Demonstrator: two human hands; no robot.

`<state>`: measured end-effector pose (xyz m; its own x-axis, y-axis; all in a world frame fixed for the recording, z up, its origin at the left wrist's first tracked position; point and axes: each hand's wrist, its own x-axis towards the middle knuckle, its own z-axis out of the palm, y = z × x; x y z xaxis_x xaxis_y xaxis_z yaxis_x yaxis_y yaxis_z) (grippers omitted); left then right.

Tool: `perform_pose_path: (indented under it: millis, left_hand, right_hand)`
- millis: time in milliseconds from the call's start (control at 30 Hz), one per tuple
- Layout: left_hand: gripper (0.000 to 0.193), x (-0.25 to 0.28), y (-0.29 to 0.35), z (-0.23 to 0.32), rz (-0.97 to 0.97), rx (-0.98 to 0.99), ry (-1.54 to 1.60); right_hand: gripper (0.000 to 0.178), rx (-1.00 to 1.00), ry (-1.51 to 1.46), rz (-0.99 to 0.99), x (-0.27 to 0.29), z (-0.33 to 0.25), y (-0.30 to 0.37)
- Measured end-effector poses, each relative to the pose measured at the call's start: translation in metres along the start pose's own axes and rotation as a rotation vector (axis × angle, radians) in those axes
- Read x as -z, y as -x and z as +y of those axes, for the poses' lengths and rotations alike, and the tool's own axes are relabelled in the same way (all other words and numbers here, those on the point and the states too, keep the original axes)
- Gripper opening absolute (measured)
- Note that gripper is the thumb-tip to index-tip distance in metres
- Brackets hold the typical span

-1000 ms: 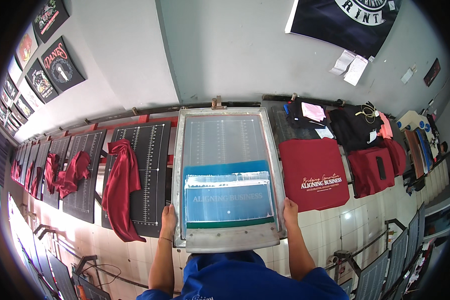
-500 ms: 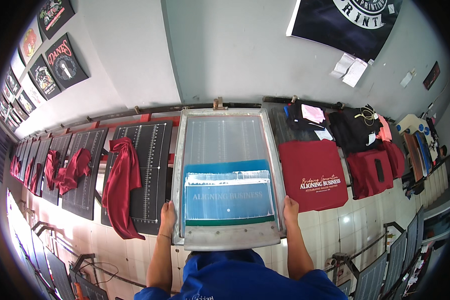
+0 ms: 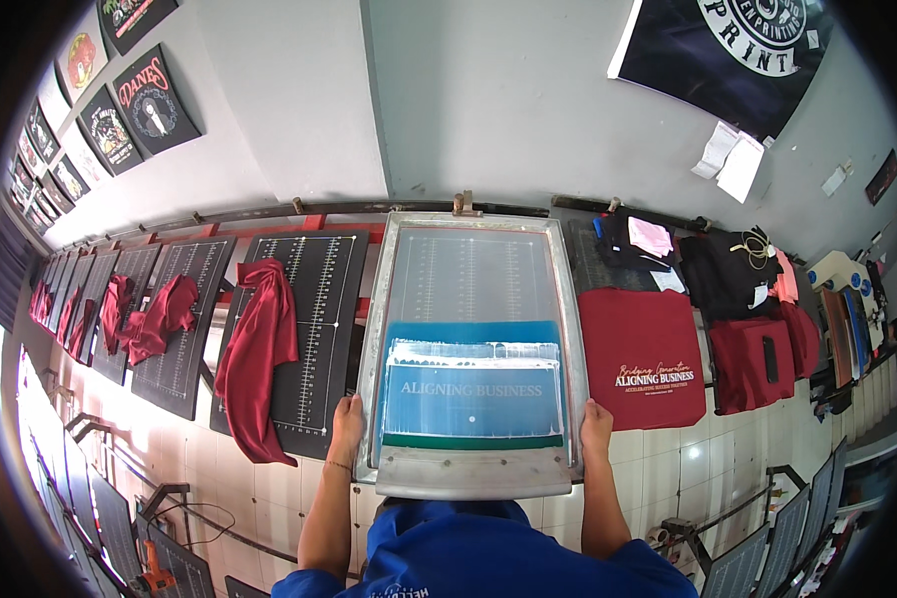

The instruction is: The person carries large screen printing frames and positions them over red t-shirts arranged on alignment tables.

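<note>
A screen printing frame (image 3: 571, 329) with a metal rim lies before me over a gridded black board, which shows through its mesh (image 3: 468, 274). The mesh's near half is blue with a lettered stencil (image 3: 473, 399), crossed by a streak of white ink (image 3: 439, 356). Along the near end rests a wide grey squeegee (image 3: 473, 472) with a green blade edge. My left hand (image 3: 347, 427) is closed round the frame's left side near its front corner. On the opposite side, my right hand (image 3: 596, 427) grips the frame in the same way. The fingers under the rim are hidden.
Left of the frame, black gridded boards (image 3: 314, 329) carry crumpled maroon cloth (image 3: 259, 359). A printed maroon garment (image 3: 633, 344) lies flat at the right, beside folded maroon pieces (image 3: 752, 369) and black cloth (image 3: 723, 269). A metal rail (image 3: 319, 207) runs along the wall.
The whole view has swung a little, shifting the scene to the right. Both hands keep their hold on the frame, and the squeegee stays at its near end.
</note>
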<state>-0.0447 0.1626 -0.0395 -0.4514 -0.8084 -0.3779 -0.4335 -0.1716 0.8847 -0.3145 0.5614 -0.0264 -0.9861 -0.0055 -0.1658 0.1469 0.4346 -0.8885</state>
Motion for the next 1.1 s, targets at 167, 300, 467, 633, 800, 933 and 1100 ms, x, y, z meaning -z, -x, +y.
perform_pose_path:
  millis: [167,300,467,633,800,933,1100]
  left_hand:
    - [0.039,-0.001,-0.005,-0.004,-0.028,0.041,0.033]
    - [0.039,-0.002,-0.007,-0.006,-0.035,0.065,0.017]
    - [0.036,-0.006,-0.011,-0.012,-0.002,0.087,0.002]
    - [0.034,-0.008,-0.017,-0.023,-0.020,0.084,0.076]
    - [0.033,-0.009,-0.017,-0.025,-0.036,0.110,0.061]
    - [0.032,-0.011,-0.017,-0.024,-0.021,0.095,0.073]
    - [0.032,-0.011,-0.018,-0.027,-0.043,0.118,0.049]
  right_hand:
    - [0.041,-0.017,0.008,0.022,-0.002,0.004,0.000]
    - [0.041,-0.003,-0.105,0.057,-0.011,0.016,-0.005]
    - [0.038,-0.052,-0.047,-0.020,-0.011,0.027,-0.008]
    - [0.039,-0.080,-0.050,-0.047,-0.013,0.028,-0.006]
    - [0.041,-0.104,-0.067,-0.044,-0.018,0.037,-0.007]
    - [0.042,-0.052,-0.037,-0.047,-0.021,0.052,-0.010]
    - [0.045,-0.033,-0.057,0.016,-0.026,0.060,-0.012]
